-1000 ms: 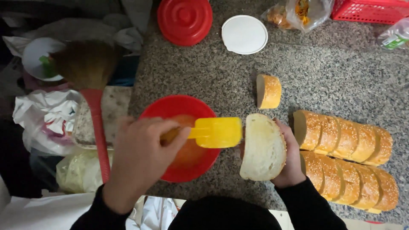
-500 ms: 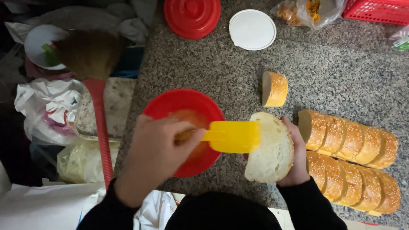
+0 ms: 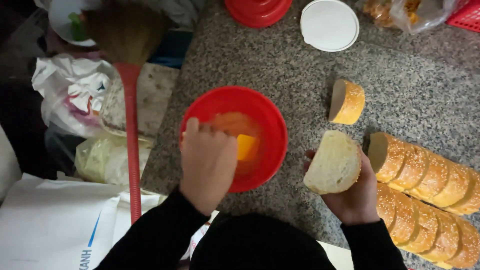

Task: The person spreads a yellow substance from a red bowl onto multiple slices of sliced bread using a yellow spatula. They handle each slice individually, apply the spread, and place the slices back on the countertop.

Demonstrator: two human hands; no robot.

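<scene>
The left hand [image 3: 207, 162] closes its fingers on a yellow spatula [image 3: 246, 146], dipped into the orange sauce inside the red bowl [image 3: 272, 125] at frame centre. The right hand [image 3: 352, 192] grips a cut bread slice [image 3: 333, 162], crumb up, just right of the bowl. Sliced sesame loaves [image 3: 425, 200] crowd the lower right; bare granite desk [image 3: 280, 65] lies above.

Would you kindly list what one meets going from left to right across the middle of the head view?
White plastic bag → red broom handle → left hand → red bowl → bread slice in the right hand → rows of sliced bread.
</scene>
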